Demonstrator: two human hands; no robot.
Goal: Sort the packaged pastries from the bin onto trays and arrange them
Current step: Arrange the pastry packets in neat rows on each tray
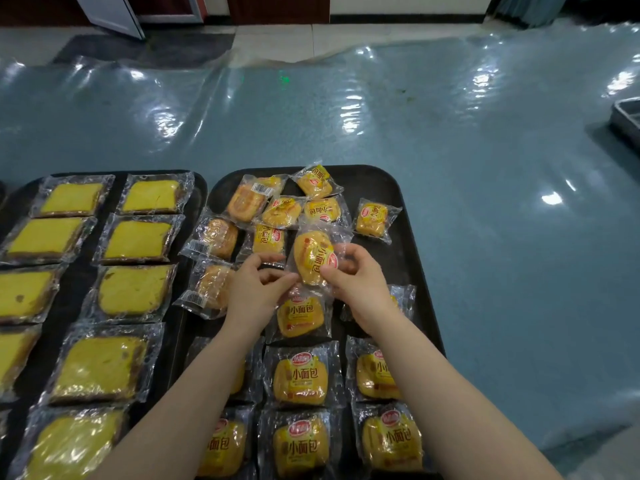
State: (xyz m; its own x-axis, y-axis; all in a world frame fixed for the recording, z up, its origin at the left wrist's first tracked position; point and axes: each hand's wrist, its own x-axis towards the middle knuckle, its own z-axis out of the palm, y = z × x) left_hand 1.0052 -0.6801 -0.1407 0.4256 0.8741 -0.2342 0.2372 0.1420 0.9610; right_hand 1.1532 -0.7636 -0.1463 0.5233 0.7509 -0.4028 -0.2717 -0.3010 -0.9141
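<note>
1. Both hands lift one small bread packet (313, 258) above the right tray (408, 237) middle, its long axis pointing away.
2. Right hand (356, 275) pinches its near end; left hand (256, 285) pinches the wrapper's left edge (loose pile beyond, tidy rows nearer).

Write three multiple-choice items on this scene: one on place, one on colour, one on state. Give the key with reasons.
1. Where do the square cake slices lie?
A. left tray
B. right tray
C. floor

2. What colour is the table cover?
A. red
B. blue-green
C. white

3. What is the right hand doing?
A. resting flat
B. holding a packet
C. lifting a tray

Key: 1 A, the slices fill the left tray. 2 B, the glossy sheet is blue-green. 3 B, its fingers pinch a bun packet, and the left hand touches the wrapper's edge.
</note>
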